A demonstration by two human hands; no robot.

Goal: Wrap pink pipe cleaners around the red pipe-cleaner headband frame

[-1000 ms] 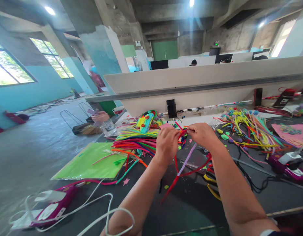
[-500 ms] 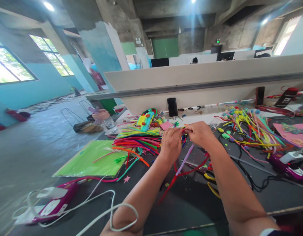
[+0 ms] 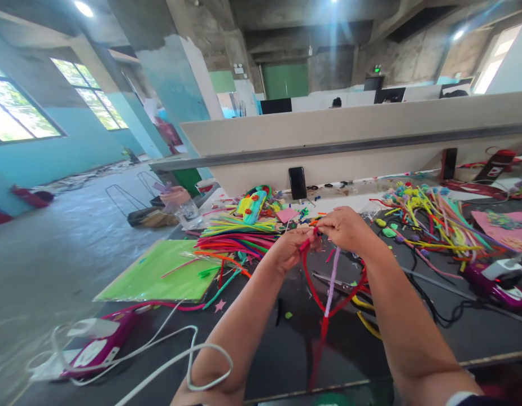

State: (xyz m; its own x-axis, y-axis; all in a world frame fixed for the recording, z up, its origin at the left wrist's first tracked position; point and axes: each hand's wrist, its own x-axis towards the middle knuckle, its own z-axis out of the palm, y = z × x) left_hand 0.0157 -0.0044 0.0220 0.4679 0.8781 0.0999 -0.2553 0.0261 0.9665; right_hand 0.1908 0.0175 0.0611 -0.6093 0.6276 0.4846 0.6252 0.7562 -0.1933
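Both hands meet above the middle of the dark table. My left hand (image 3: 295,246) pinches a red pipe cleaner, its fingers closed. My right hand (image 3: 342,228) is closed on the same red piece, fingertips nearly touching the left ones. Below the hands hangs a red pipe-cleaner loop (image 3: 312,285), joined at the bottom to a red stem (image 3: 324,330). A light purple pipe cleaner (image 3: 332,276) runs up the loop's middle. Under it lie scissors (image 3: 364,316) with yellow handles, partly hidden by my right forearm.
Loose pipe cleaners (image 3: 237,242) and a green sheet (image 3: 159,270) lie to the left, with a purple power strip (image 3: 95,345) and white cable. A phone (image 3: 297,183) leans at the back. More pipe cleaners (image 3: 438,220) and another power strip (image 3: 498,287) are right.
My left hand has turned and opened its grip outward, showing more of the red piece. The loop and stem have swung right and hang more upright.
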